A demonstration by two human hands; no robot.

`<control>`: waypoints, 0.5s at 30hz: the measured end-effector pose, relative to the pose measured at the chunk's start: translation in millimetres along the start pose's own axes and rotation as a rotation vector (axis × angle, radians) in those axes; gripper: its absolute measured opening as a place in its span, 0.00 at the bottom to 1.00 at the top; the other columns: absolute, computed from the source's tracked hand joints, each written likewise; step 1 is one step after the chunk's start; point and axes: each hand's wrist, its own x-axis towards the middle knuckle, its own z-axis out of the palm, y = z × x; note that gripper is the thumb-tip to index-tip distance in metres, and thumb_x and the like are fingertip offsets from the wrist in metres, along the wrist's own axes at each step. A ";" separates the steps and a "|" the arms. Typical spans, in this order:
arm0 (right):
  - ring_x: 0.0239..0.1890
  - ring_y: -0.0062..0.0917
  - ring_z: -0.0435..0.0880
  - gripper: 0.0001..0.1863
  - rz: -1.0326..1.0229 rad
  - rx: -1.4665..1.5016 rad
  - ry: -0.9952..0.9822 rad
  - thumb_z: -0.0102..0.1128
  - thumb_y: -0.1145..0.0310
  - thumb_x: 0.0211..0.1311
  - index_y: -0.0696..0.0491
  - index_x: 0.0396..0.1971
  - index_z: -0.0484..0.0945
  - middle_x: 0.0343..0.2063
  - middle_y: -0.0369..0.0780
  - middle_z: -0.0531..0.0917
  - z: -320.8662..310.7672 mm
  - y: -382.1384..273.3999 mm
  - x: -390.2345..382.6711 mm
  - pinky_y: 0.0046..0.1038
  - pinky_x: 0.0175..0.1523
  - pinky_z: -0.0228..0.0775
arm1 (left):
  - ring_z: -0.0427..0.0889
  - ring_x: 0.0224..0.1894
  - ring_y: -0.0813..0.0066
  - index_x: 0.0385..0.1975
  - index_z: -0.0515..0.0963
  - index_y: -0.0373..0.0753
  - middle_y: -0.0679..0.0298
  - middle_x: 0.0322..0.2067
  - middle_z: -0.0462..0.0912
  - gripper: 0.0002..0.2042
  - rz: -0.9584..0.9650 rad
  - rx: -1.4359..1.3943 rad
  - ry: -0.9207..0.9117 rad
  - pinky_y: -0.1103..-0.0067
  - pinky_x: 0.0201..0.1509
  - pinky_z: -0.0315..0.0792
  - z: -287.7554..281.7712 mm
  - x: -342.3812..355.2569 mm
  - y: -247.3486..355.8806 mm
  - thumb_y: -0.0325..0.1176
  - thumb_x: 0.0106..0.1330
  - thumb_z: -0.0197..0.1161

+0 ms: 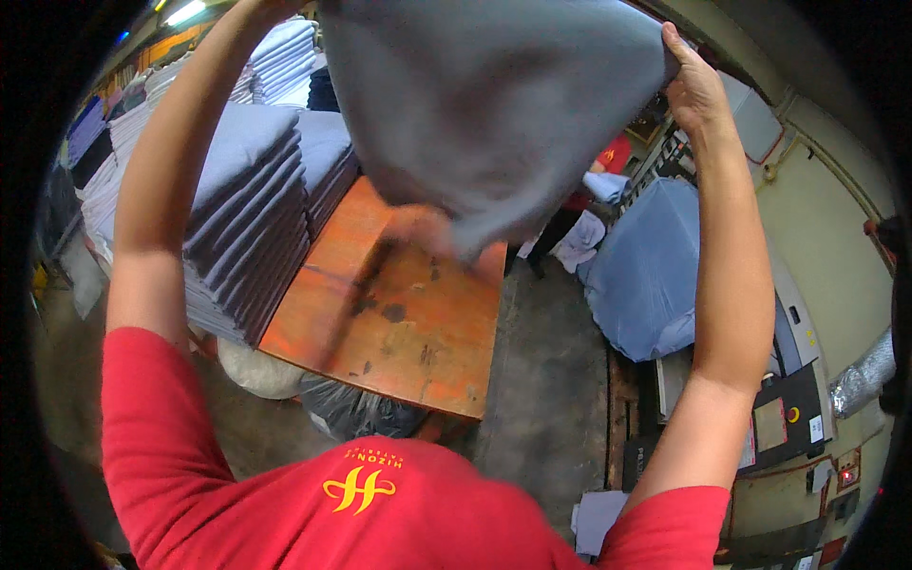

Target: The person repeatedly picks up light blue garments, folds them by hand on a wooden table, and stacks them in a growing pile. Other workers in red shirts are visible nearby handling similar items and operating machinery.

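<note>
A grey cloth (pixel 494 104) hangs spread in the air in front of me, its lower part blurred by motion. My right hand (pixel 698 87) pinches its upper right corner, thumb uppermost. Raised at the upper left, my left hand (pixel 275 6) is mostly cut off by the picture's edge; the cloth's upper left side is held up beside it, though the fingers do not show. Below the cloth is a worn orange wooden table (pixel 418 323). Along its left side rises a tall stack of folded grey-blue cloths (pixel 242 218).
More folded cloths (pixel 283 62) are piled farther back. A black plastic bag (pixel 356 408) lies under the table. To the right stand a large blue-covered bundle (pixel 646 271) and a machine with a dark panel (pixel 788 413). Another person in red (pixel 616 152) is partly visible behind the cloth.
</note>
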 end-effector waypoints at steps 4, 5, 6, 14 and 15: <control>0.47 0.29 0.76 0.26 0.182 -0.095 -0.113 0.58 0.49 0.62 0.57 0.47 0.76 0.43 0.41 0.81 10.0 59.2 -68.7 0.33 0.56 0.62 | 0.76 0.42 0.66 0.44 0.74 0.29 0.59 0.36 0.79 0.21 0.276 0.767 0.349 0.74 0.50 0.69 -12.3 -114.2 -66.2 0.45 0.69 0.51; 0.47 0.32 0.76 0.26 0.224 -0.174 -0.105 0.57 0.49 0.62 0.57 0.48 0.75 0.42 0.43 0.80 12.1 87.7 -98.3 0.33 0.54 0.63 | 0.76 0.43 0.71 0.45 0.77 0.34 0.60 0.39 0.80 0.20 0.322 0.913 0.271 0.74 0.49 0.68 -13.6 -168.0 -94.5 0.47 0.65 0.58; 0.45 0.31 0.76 0.29 0.243 -0.165 -0.059 0.54 0.45 0.62 0.58 0.47 0.75 0.42 0.45 0.80 11.8 122.1 -143.9 0.34 0.51 0.65 | 0.77 0.42 0.67 0.45 0.75 0.32 0.59 0.38 0.79 0.21 -0.036 0.394 0.432 0.70 0.49 0.68 0.6 -223.2 -134.5 0.45 0.63 0.60; 0.38 0.35 0.82 0.21 0.794 -0.721 -0.102 0.61 0.54 0.61 0.60 0.39 0.78 0.33 0.48 0.83 44.7 332.7 -502.0 0.34 0.45 0.71 | 0.77 0.44 0.68 0.39 0.80 0.33 0.59 0.37 0.80 0.15 -0.923 0.449 0.127 0.74 0.52 0.69 94.8 -569.8 -322.7 0.38 0.59 0.66; 0.37 0.40 0.81 0.21 0.661 -0.698 -0.072 0.60 0.53 0.61 0.60 0.38 0.77 0.32 0.51 0.82 45.4 345.5 -518.4 0.37 0.43 0.70 | 0.76 0.47 0.65 0.38 0.80 0.32 0.56 0.39 0.79 0.18 -0.891 0.478 0.130 0.72 0.52 0.69 95.4 -580.9 -329.4 0.41 0.56 0.68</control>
